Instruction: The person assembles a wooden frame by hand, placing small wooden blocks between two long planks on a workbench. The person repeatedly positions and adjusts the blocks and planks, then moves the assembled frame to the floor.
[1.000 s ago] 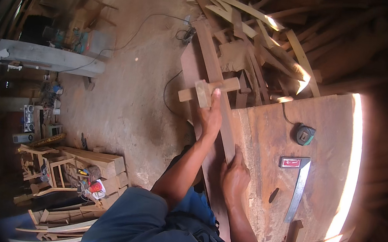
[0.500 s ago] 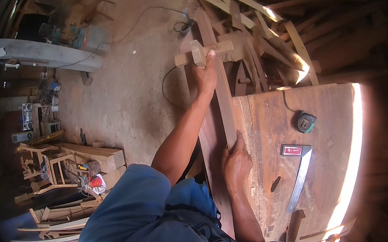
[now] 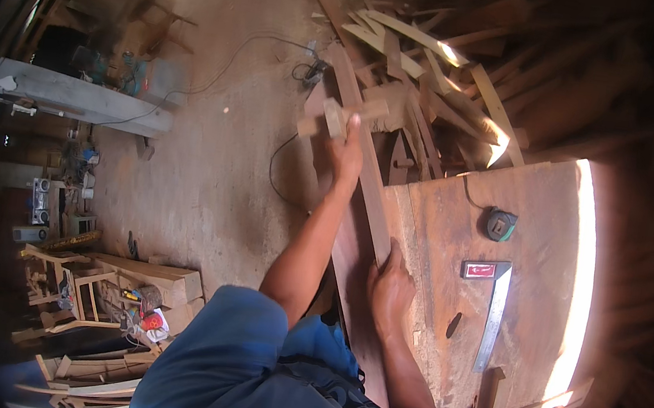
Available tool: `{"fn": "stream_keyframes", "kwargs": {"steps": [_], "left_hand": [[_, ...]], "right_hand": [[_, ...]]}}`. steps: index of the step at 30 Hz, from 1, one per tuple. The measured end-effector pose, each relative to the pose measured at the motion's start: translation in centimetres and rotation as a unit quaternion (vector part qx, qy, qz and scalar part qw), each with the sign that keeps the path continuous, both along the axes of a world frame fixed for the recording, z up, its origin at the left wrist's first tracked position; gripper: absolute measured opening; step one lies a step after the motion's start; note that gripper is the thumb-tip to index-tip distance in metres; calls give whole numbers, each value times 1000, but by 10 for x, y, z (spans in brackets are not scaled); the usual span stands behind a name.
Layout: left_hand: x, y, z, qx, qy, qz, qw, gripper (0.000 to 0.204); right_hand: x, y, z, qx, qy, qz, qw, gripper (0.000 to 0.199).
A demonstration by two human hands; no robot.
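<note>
A long, narrow brown wooden strip [image 3: 366, 199] runs away from me along a wider reddish board [image 3: 353, 272]. Across its far part lies a pale cross-shaped wooden tool, seemingly a marking gauge [image 3: 336, 118]; its block sits at the strip's left side and its bar spans the strip. My left hand [image 3: 345, 159] is closed around this gauge, thumb stretched forward along the strip. Closer to me, my right hand [image 3: 392, 293] grips the strip's near end, with its thumb on top. The left fingers are mostly hidden beneath the hand.
On the workbench [image 3: 438, 301] to the right rest a tape measure [image 3: 499, 224] and a try square [image 3: 492, 315]. Scrap wood [image 3: 473, 99] is heaped beyond it. A corded power tool [image 3: 311, 72] is near the strip's far end. Wooden frames [image 3: 88, 296] stand lower left.
The whole view has shifted slightly, so the bench and hands appear lower. Both hands keep their holds, and the gauge stays at about the same place on the strip.
</note>
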State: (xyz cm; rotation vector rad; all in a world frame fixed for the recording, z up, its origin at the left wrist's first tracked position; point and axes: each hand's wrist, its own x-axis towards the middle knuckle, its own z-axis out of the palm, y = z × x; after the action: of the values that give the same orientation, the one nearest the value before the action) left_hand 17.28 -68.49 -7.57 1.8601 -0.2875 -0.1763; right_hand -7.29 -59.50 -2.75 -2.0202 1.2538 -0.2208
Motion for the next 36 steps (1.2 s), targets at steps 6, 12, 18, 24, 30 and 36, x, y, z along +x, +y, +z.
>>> {"fn": "stream_keyframes", "kwargs": {"steps": [6,12,18,24,30,36], "left_hand": [[-60,24,8,-59,-40,-1,997,44],[-4,-6,-7,-39,-42,20,998,41],[24,-31,-15,-42,-23,28,998,52],[-22,20,-32,-3,-82,-22,996,53],[-84,187,0,-139,-25,-98,985,46],[-114,489,-42,-9,42,-102,994,49]], "right_hand": [[0,-1,4,20,0,-2,1000,65],[9,-10,12,19,13,10,1000,62],[25,-14,3,-11,12,-2,1000,58],[28,-6,5,-48,48,1,998,59],[-3,14,14,-50,48,-39,997,77],[-164,112,16,-59,-20,-192,979,70]]}}
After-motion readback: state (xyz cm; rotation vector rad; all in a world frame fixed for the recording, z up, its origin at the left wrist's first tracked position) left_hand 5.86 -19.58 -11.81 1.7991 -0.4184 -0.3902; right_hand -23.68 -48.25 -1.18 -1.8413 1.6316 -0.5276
